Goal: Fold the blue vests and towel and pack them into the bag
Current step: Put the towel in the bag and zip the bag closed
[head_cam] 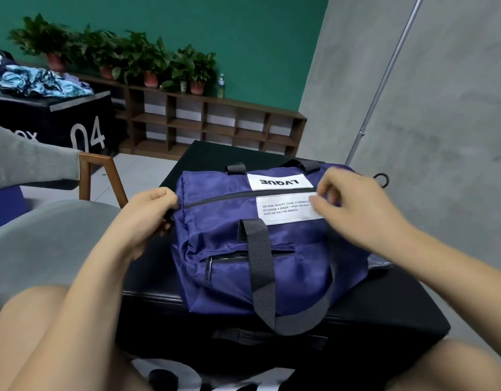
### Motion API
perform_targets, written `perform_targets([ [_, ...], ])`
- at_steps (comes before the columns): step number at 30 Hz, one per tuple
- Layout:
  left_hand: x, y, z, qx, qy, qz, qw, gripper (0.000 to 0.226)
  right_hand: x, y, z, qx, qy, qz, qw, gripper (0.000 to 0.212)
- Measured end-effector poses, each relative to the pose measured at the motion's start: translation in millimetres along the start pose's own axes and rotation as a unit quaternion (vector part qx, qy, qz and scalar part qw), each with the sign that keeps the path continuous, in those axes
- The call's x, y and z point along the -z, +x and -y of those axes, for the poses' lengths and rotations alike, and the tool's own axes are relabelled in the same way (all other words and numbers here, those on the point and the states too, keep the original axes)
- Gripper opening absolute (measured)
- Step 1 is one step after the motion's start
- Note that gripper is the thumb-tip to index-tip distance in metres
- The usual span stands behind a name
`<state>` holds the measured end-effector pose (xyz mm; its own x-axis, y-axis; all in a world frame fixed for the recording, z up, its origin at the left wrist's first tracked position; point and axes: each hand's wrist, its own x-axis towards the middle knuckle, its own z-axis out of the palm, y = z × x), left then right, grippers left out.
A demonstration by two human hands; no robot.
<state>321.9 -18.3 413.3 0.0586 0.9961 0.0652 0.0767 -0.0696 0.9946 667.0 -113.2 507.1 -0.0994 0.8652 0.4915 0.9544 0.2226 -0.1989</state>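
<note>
The navy bag (260, 238) lies zipped on the black bench (385, 320), its end pinched steady by the left hand (147, 215) while, near its white label, the right hand (353, 204) nips the top zip, probably to open it.

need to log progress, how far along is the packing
Done: nothing visibly packed. In hand: the left hand grips the end of the navy bag while the right hand pinches at its top zipper. Left: the blue clothes lie unfolded on the far box.
</note>
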Motion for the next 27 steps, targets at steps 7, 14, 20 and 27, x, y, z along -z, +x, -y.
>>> perform_targets([
  [7, 1.6, -0.2, 3.5, -0.001, 0.003, 0.002, 1.0, 0.028, -38.4, -64.2, 35.5, 0.235, -0.067, 0.126, 0.961, 0.027],
  [14, 0.6, 0.1, 3.5, -0.003, 0.008, 0.003, 1.0, 0.022, -51.0, -105.2, 17.5, 0.391, -0.141, 0.205, 0.886, 0.038],
  [20, -0.9, -0.4, 3.0, -0.002, 0.012, -0.002, 1.0, 0.028, -51.2, -100.2, 14.8, 0.419, -0.147, 0.151, 0.883, 0.021],
  [27, -0.1, 1.5, 5.7, -0.005, 0.011, 0.004, 1.0, 0.016, 4.7, -7.1, 24.5, 0.362, -0.188, 0.026, 0.913, 0.015],
])
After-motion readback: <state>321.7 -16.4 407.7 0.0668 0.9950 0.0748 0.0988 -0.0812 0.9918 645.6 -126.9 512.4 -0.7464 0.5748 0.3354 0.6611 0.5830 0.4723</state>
